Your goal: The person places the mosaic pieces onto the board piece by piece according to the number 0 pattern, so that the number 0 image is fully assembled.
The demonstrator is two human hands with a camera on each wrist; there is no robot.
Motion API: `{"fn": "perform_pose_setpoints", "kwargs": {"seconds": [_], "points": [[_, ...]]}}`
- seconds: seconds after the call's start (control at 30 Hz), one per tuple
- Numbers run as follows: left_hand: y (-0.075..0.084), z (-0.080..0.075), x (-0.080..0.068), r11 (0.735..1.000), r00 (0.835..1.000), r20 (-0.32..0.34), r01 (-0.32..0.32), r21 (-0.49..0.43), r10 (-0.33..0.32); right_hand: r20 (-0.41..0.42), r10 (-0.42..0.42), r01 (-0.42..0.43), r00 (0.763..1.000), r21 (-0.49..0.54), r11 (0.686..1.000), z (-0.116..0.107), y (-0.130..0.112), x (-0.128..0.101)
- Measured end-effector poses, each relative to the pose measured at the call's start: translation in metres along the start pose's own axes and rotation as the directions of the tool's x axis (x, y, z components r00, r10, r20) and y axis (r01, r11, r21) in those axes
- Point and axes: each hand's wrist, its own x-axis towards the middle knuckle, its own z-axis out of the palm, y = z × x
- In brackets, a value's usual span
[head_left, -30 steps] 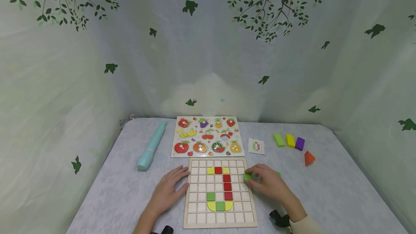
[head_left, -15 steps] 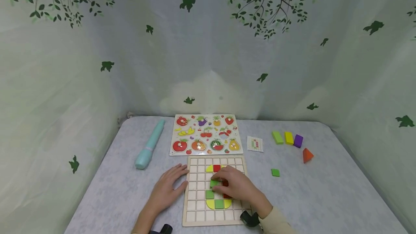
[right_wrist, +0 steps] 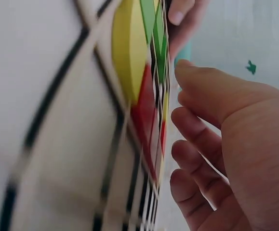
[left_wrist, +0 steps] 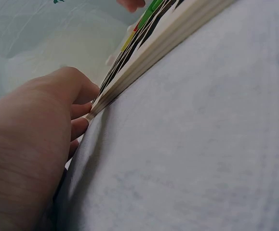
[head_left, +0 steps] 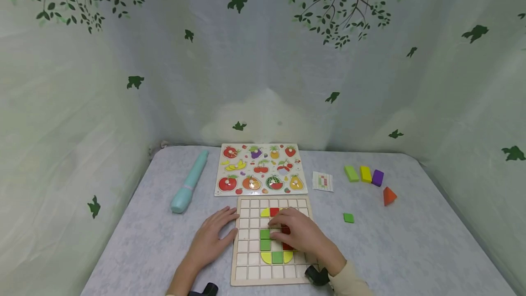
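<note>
1. The worktop carries everything: a fruit puzzle at the back, a pale blue tube to its left, and a small pattern card to its right.
2. Front and centre lies the grid board, partly filled: red, yellow and green tiles form a curving figure, while most cells are bare.
3. The left hand lies flat, its fingers straight and slightly spread, touching the board's left edge.
4. The right hand is over the middle of the board, fingers loosely bent and slightly apart, holding nothing that I can see, with the fingertips just by a green tile seated in its cell.
5. A spare green tile sits well apart on the right, so at least one piece looks left to place.
6. Far right: green, yellow and purple blocks, and an orange wedge.
</note>
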Motion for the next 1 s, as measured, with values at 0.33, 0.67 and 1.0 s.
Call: {"fn": "perform_pose_setpoints", "kwargs": {"seconds": [0.33, 0.67, 1.0], "points": [[-0.003, -0.002, 0.002, 1.000, 1.000, 0.019, 0.019, 0.003, -0.019, 0.021, -0.039, 0.038, 0.999, 0.027, 0.999, 0.000, 0.007, -0.002], [-0.005, 0.005, 0.000, 0.999, 0.999, -0.028, -0.028, 0.017, 0.028, 0.041, -0.072, 0.073, 0.997, -0.022, 0.997, 0.003, -0.002, 0.004], [-0.005, 0.005, 0.002, 0.999, 1.000, -0.015, -0.017, 0.027, 0.018, -0.121, 0.103, -0.112, 0.987, -0.063, 0.992, -0.037, 0.048, -0.029]]}}
